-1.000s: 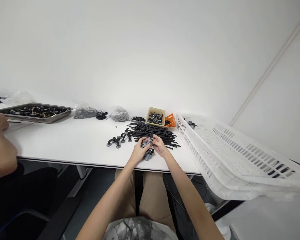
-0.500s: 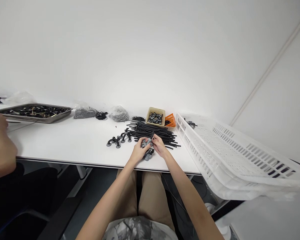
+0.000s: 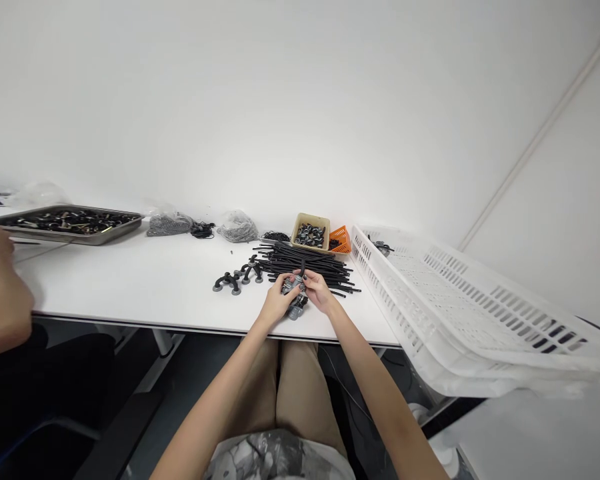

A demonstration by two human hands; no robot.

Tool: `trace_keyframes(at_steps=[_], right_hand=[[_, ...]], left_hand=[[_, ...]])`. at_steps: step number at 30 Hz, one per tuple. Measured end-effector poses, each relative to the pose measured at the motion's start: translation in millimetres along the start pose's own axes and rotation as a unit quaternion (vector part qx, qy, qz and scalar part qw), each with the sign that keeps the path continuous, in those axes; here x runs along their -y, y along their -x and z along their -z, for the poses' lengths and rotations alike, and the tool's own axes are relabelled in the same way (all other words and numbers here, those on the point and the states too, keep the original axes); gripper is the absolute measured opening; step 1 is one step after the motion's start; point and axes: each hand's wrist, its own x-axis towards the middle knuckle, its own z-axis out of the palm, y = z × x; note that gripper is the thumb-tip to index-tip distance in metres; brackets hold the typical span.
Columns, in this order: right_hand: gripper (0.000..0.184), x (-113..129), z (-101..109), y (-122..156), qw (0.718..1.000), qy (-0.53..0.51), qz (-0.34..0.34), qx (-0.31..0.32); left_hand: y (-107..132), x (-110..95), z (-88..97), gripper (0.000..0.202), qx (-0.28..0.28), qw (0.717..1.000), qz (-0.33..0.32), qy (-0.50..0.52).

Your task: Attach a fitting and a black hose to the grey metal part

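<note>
While curled, fingers (image 3: 285,288) seemingly pinch grey part (image 3: 295,288).

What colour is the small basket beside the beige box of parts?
Orange; the small basket stands right of the beige box, seen in the head view.

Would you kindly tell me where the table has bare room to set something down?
Bare: the white table between the metal tray and the grey clips. Crowded: around both hands, the black rods, and the white crate.

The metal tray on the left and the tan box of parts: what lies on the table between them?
Head view: between metal tray and tan box lie two clear bags of small grey parts and black loose bits.
</note>
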Motion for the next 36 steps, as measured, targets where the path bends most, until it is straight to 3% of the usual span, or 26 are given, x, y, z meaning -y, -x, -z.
trace_keyframes(at_steps=[22, 36], right_hand=[[0.032, -1.6, 1.1, -0.6, 1.000, -0.012, -0.002, 0.008], [0.033, -13.6, 10.7, -5.1, 0.998, -0.053, 0.003, -0.028]], left_hand=[[-0.3, 1.4, -0.3, 0.042, 0.002, 1.000, -0.003, -0.001], [-0.5, 2.8, -0.3, 0.040, 0.007, 1.000, 0.002, -0.017]])
